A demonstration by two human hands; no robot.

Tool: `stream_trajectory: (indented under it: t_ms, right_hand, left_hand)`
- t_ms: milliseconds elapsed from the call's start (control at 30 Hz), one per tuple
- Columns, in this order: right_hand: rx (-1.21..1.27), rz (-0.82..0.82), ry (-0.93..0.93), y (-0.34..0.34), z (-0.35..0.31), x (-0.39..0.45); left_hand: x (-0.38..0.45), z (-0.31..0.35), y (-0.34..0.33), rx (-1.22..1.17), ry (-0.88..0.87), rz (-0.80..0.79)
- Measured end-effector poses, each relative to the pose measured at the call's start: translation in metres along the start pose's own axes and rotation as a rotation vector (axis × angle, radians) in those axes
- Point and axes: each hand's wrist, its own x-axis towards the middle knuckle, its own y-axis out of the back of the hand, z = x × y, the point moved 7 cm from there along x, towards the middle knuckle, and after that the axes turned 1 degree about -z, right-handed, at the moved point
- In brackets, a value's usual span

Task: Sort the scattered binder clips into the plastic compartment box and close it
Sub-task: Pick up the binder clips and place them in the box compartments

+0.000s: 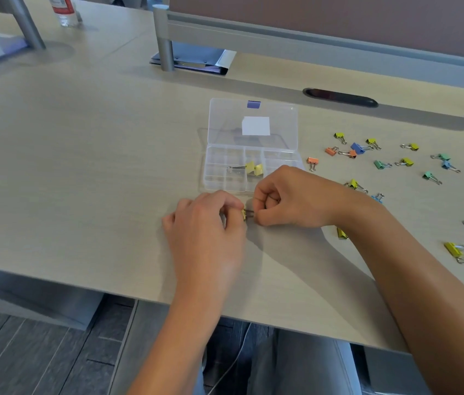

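Far left on the surface there's a bottle with a red label, text too blurry to read; left hand and right hand both pinch one yellow clip just in front of the open compartment box; two yellow clips sit inside; its lid has a blank white sticker; scattered clips lie to the right.
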Motion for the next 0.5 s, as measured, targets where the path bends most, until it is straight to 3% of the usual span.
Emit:
stream_trajectory:
  t_ms: [167,500]
  right_hand:
    - [0.009,0.064,0.056,0.006,-0.002,-0.001]
    - [0.068,0.088,0.128,0.011,0.0,0.0]
  left_hand:
    - [0.001,-0.003,-0.001,-0.05,0.009,-0.003]
    - [0.003,0.0,-0.009,0.177,-0.024,-0.105]
